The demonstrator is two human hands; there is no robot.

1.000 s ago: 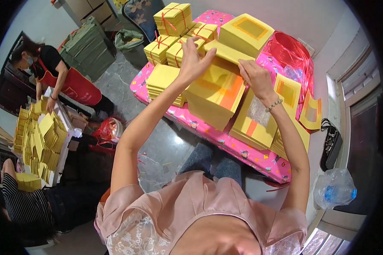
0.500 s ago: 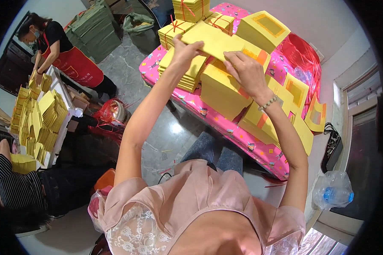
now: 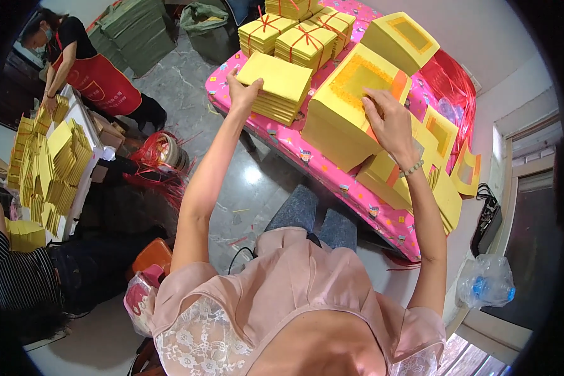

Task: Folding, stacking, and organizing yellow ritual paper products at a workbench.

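Observation:
My left hand [image 3: 243, 89] grips the near edge of a loose stack of yellow paper sheets [image 3: 281, 84] lying on the pink table [image 3: 307, 156]. My right hand [image 3: 388, 122] rests on the top face of a large yellow box [image 3: 344, 103] with an orange patterned border, fingers spread against its right side. The box stands upright between my two hands. Behind the stack sit yellow bundles tied with red string [image 3: 304, 41].
More yellow boxes [image 3: 400, 37] and flat yellow pieces [image 3: 442, 188] crowd the table's right side, with red string [image 3: 448, 81] beyond. A person in a red apron [image 3: 91, 75] works at a left table of yellow paper [image 3: 50, 163]. A plastic bottle bag [image 3: 485, 288] lies at right.
My left hand has moved off the large box to the loose paper stack on its left. My right hand stays on the box top. The view has shifted nearer the table.

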